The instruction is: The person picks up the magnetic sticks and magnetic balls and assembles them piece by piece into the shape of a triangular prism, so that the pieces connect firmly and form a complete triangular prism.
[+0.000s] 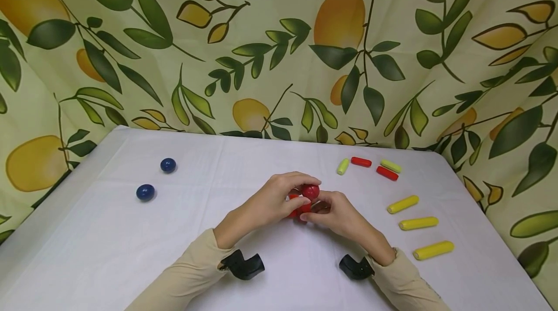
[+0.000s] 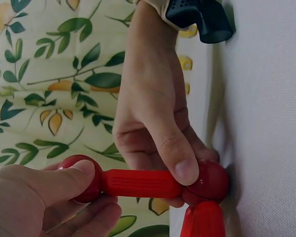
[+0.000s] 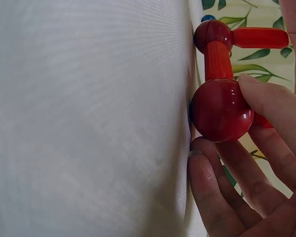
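Observation:
A small frame of red balls and short red rods stands on the table between my hands. My left hand pinches the top red ball between thumb and fingers. From that ball an upright red rod runs down to a lower red ball, which my right hand holds between thumb and fingers close to the tabletop. In the right wrist view, another red rod joins the lower ball to a farther red ball, from which a further red rod stands up.
Two blue balls lie at the left. At the back right are two red rods and two short yellow-green rods. Three longer yellow rods lie at the right. A patterned curtain hangs behind the white table.

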Available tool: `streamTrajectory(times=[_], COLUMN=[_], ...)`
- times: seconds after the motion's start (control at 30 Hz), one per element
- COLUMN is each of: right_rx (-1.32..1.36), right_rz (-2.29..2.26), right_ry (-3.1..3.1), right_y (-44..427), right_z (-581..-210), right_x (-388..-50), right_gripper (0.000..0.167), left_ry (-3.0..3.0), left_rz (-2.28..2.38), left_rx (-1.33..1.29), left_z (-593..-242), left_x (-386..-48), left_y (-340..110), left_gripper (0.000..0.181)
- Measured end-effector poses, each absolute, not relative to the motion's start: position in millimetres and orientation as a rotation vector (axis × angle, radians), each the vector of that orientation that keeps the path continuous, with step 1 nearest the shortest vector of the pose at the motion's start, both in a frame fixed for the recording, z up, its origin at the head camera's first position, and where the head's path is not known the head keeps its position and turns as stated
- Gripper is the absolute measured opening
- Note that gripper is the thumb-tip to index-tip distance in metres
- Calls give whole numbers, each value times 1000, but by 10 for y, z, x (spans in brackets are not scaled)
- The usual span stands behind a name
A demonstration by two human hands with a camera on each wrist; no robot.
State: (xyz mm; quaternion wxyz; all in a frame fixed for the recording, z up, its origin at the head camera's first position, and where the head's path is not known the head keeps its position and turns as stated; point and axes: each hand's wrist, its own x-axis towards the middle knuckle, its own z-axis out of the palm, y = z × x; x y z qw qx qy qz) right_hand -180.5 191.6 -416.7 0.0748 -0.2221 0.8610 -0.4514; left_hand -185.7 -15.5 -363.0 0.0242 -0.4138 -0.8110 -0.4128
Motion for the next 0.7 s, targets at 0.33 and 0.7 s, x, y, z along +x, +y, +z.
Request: streamTrajectory(times=[0.33,0.7], right_rx=[-638,-607], right_rz=[-1332,-1347], right_ry=[2585,2551], right_y=[1918,1897], right_z=[-4163,-4157], right_x=[-1803,-1800], right_gripper=[29,32], left_ry=[-2559,-2556], left_rz=[-1321,-1389], left_rx=[-1241,-1170], left_z=[-3588,-3509], left_x=[-1847,-1869], left_y=[-188,-378], left_gripper=[40,38])
